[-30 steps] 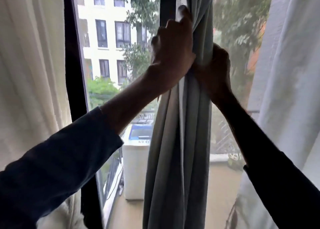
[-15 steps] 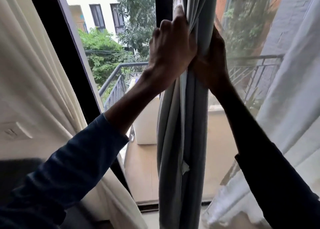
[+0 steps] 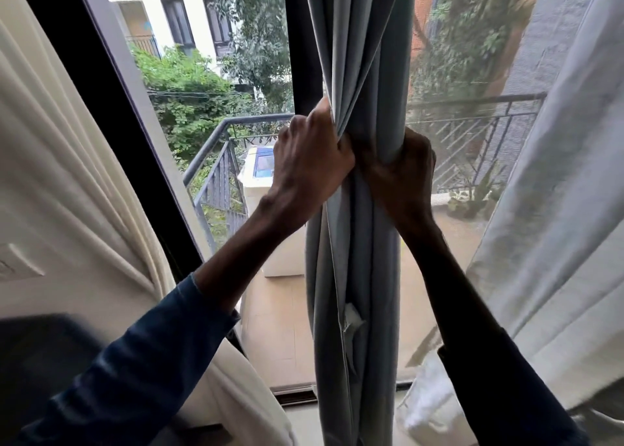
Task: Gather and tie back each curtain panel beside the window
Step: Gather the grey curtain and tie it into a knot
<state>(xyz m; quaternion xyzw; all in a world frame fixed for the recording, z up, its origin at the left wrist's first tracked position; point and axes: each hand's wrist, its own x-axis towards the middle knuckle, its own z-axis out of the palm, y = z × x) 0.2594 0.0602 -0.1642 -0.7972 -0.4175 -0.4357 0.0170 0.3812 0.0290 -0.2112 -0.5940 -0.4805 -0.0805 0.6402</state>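
Note:
A grey-blue curtain panel [image 3: 358,270] hangs gathered into a narrow bundle in front of the dark window post [image 3: 302,40]. My left hand [image 3: 307,165] grips the bundle from its left side, fingers curled into the folds. My right hand [image 3: 401,172] grips it from the right at the same height, thumb wrapped round the front. The two hands touch each other. A small white tag [image 3: 351,320] sticks out of the folds lower down. No tie-back band shows in view.
A cream curtain [image 3: 67,175] hangs at the left beside the black window frame [image 3: 111,114]. A sheer white curtain [image 3: 553,209] hangs at the right. Outside lie a balcony railing [image 3: 472,101], a white appliance [image 3: 263,189], trees and buildings.
Both hands have slid down the gathered curtain, still gripping it, and my view has tilted downward so the floor edge and balcony now show.

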